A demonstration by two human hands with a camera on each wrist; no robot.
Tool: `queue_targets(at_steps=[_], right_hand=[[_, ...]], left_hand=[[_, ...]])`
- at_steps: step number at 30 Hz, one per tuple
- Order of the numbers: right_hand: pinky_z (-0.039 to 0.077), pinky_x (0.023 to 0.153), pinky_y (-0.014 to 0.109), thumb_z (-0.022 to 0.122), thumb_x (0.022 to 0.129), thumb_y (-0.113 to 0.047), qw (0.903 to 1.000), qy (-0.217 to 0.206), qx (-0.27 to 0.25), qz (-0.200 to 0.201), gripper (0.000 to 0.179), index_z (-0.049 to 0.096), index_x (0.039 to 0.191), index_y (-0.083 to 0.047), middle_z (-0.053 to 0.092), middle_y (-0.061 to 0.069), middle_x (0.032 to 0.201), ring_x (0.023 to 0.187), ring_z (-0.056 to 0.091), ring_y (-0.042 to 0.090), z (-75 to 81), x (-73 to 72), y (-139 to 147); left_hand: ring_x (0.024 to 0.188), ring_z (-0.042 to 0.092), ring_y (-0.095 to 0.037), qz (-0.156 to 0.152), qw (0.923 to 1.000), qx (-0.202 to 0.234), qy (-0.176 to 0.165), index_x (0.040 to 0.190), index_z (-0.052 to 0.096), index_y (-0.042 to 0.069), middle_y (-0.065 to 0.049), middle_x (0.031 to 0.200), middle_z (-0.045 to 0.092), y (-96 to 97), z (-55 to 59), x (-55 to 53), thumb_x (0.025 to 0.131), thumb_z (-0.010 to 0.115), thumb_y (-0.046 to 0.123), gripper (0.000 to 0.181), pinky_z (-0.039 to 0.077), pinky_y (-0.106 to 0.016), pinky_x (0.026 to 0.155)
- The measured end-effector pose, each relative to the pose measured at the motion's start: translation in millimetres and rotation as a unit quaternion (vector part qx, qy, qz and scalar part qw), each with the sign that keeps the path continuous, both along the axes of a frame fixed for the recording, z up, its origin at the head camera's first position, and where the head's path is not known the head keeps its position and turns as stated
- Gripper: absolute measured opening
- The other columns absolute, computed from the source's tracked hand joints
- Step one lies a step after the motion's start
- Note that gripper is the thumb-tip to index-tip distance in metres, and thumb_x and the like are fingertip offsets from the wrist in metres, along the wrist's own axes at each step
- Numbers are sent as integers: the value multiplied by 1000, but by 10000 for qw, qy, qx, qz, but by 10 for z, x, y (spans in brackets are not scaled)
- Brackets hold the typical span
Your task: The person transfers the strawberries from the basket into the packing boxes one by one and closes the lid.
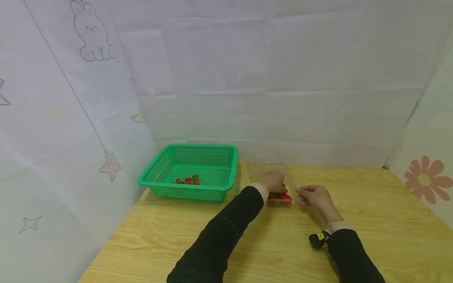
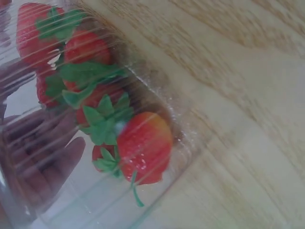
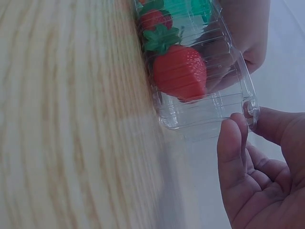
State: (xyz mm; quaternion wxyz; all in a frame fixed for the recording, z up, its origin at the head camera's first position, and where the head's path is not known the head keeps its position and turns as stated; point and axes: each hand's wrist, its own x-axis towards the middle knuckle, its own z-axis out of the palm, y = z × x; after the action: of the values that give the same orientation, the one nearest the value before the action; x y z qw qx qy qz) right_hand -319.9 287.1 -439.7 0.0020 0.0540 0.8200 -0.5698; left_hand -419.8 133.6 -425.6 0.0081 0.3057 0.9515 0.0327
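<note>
A clear plastic box (image 1: 255, 171) stands on the table with its lid raised at the back. Red strawberries (image 2: 145, 148) with green leaves lie along its near side. My left hand (image 1: 273, 181) reaches down into the box. Through the ribbed wall, the left wrist view shows its fingers loosely bent beside the strawberries, the thumb apart from them. At the box's right end, my right hand (image 1: 316, 196) pinches the corner of the rim between thumb and fingertips, as the right wrist view (image 3: 257, 162) shows closely.
To the left of the box stands a green plastic basket (image 1: 231, 167) with perforated sides. Several small strawberries (image 1: 188, 181) lie on its floor near the front. The wooden table (image 1: 283, 251) runs back to a white cloth backdrop (image 1: 318, 125). A black wrist camera (image 1: 317, 239) sits at the right sleeve.
</note>
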Motion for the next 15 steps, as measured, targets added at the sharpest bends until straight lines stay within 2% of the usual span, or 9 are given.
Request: queue_targets(at_steps=[3,8,15], right_hand=[[58,67,32,60,99,-23,10000,8,11,6,43,57,119,15,67,14,89,75,67,20,7,6,-8],[58,67,33,61,98,-23,10000,21,11,11,44,57,119,15,67,16,91,75,67,21,3,8,-7],[58,68,33,61,98,-24,10000,43,-19,-8,43,57,118,14,67,17,92,75,67,20,3,13,-8]], left_hand=[[55,41,-10,-11,10000,25,2,67,51,18,6,63,44,-6,-51,-47,85,74,41,37,34,-24,50],[52,40,-9,66,9997,128,-219,68,56,17,7,59,46,-15,-107,-101,85,74,41,35,35,-24,49],[49,41,-9,174,9984,43,-537,71,63,17,6,56,51,-18,-72,-84,88,72,38,29,36,-24,48]])
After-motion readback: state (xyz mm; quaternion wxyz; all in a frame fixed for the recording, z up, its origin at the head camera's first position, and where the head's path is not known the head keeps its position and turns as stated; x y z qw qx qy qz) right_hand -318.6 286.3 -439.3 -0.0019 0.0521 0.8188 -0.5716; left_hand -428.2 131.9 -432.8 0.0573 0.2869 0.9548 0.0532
